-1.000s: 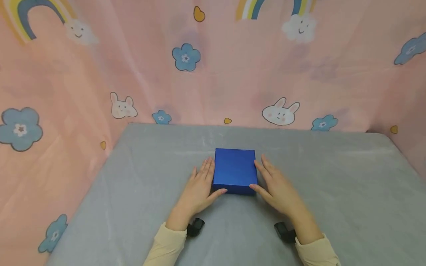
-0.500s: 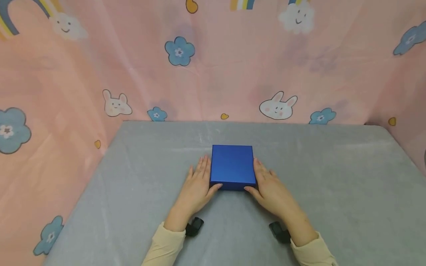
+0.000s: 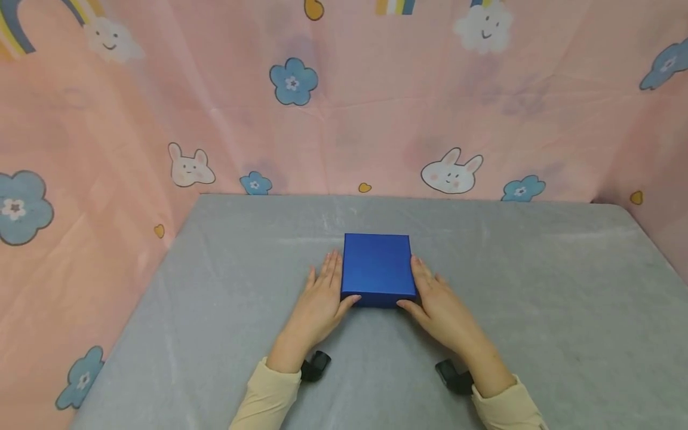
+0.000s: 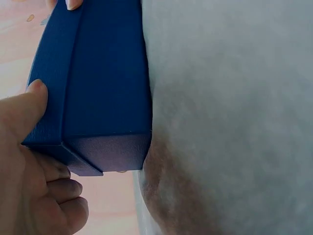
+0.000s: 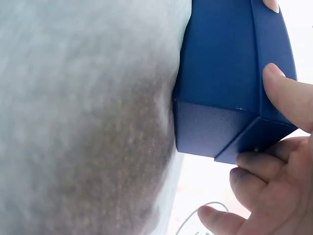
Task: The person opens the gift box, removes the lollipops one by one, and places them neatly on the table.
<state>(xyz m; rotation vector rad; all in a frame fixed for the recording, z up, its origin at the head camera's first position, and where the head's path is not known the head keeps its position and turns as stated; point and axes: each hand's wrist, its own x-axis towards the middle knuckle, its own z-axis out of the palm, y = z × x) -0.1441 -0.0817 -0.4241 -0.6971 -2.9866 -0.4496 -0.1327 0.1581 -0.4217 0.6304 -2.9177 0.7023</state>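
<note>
A blue square box (image 3: 376,263) stands on the grey table, lid on. A seam between the lid and the lower part shows in both wrist views. My left hand (image 3: 317,307) grips the lid (image 4: 51,73) at its near left corner, thumb on the front face and fingers along the left side. At the near right corner, my right hand (image 3: 443,310) holds the lid the same way, its thumb (image 5: 283,93) on the front face. In the right wrist view the little finger stands away from the box. The inside of the box is hidden.
The table (image 3: 537,298) is covered with grey cloth. Behind it and at both sides hangs a pink curtain (image 3: 365,119) printed with rabbits, flowers and clouds. A black wrist camera (image 3: 316,365) sits under each wrist.
My right hand has closed in on the box's right side, its fingers and thumb now against it. The left hand stays at the left side. The head view has tilted slightly.
</note>
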